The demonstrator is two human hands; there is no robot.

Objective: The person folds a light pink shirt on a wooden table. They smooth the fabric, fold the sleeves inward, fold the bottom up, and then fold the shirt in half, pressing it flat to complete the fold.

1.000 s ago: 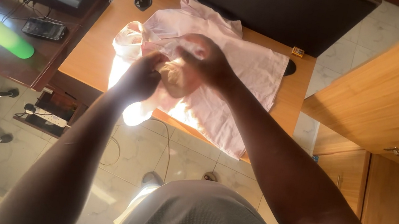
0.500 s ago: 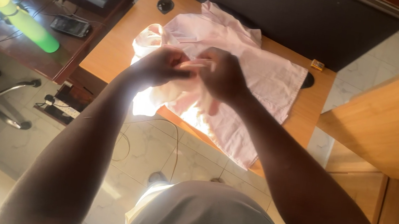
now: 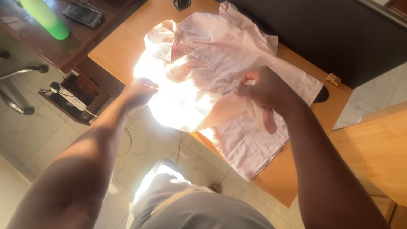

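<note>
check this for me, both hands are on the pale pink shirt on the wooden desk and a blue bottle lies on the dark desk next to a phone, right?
Not quite: the bottle is bright green, not blue. The head view shows it lying on the dark desk beside the phone. The rest holds: the left hand and right hand are both on the pale pink shirt on the wooden desk.

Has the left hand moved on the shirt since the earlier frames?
Yes. The left hand has drawn away from the right hand, toward the near left edge of the pink shirt.
</note>
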